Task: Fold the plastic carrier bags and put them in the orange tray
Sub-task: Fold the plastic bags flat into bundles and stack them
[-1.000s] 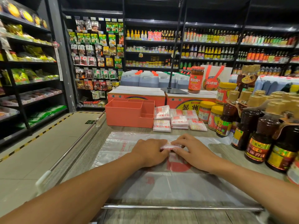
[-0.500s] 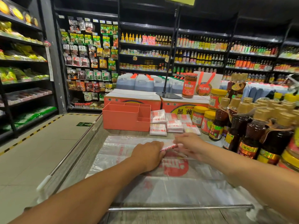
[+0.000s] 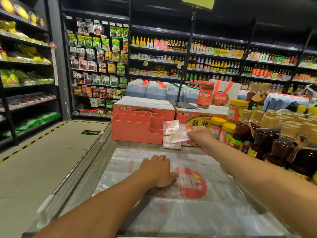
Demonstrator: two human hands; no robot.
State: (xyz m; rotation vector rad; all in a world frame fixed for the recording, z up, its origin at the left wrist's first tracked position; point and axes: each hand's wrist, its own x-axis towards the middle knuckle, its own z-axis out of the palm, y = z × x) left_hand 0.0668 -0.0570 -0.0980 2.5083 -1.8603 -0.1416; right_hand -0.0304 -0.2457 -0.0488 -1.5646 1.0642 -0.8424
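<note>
**Folded bag held up beside the tray**

I am looking down on a counter (image 3: 137,146) with the tray (image 3: 135,131) standing toward its far edge. In front of the tray, a flat bag (image 3: 214,212), clear with a round red print, is lying spread across the counter toward the camera. Behind the tray, two boxes (image 3: 144,109) are sitting side by side. Well to the right of the tray, bottles (image 3: 281,148) are crowding that side of the counter, and jars (image 3: 226,133) are standing between them and the tray. Just right of the tray, a pile (image 3: 169,126) of folded bags is lying on the counter. The left hand (image 3: 158,170) is resting palm down on the flat bag in front of the tray, fingers loosely bent and gripping nothing. The right hand (image 3: 199,137) is hanging over the pile, right of the tray, pinching a folded bag (image 3: 178,137) by one end. Blur is hiding how its fingers are lying. The folded bag is pointing toward the tray and is near its right wall, not touching it.
</note>
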